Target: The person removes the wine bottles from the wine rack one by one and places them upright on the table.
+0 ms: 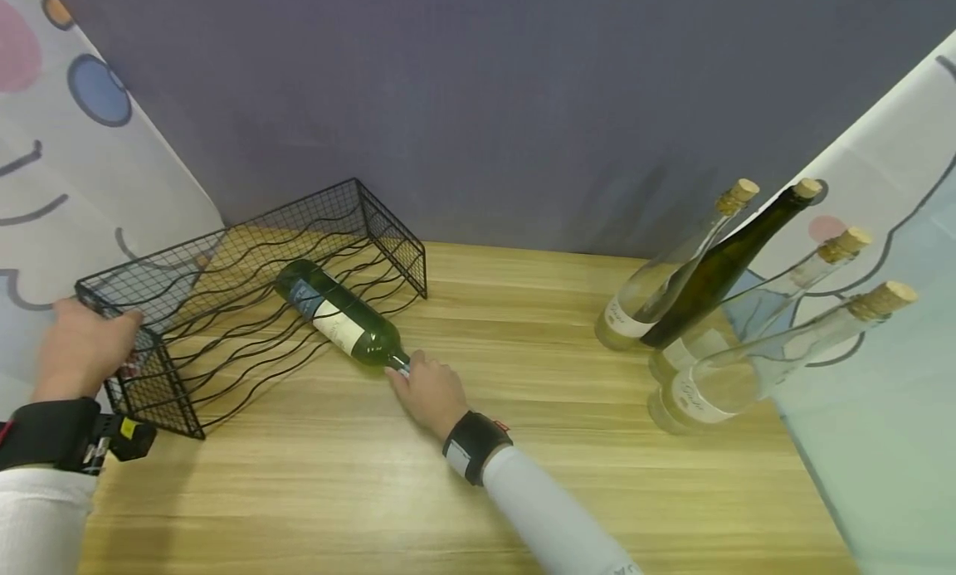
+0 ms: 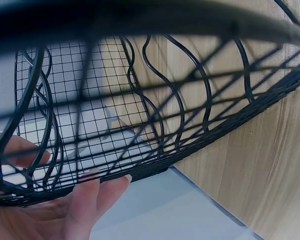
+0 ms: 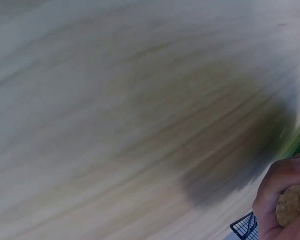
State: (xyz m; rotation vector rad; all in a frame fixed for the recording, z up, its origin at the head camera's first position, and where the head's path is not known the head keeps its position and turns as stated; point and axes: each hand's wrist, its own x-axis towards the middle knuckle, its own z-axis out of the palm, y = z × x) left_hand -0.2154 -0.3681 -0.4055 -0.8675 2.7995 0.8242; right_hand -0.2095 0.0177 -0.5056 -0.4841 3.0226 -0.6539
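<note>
A black wire wine rack (image 1: 280, 226) with wavy bars stands at the left of the table. My left hand (image 1: 84, 347) grips its near left end; in the left wrist view the fingers (image 2: 85, 202) curl round the wire mesh. A green wine bottle (image 1: 339, 314) with a blue and cream label lies slanted, its base end within the rack's wavy bars. Around its neck, my right hand (image 1: 433, 392) is closed. The right wrist view shows the bottle's cork (image 3: 293, 205) poking out of that hand. How far the base rests on the bars I cannot tell.
At the right of the wooden table (image 1: 523, 326) stand several corked bottles: clear ones such as the front bottle (image 1: 717, 388), and a dark green bottle (image 1: 717, 268) among them. A grey panel (image 1: 523, 110) rises behind, with patterned cloth (image 1: 45, 168) at the left side.
</note>
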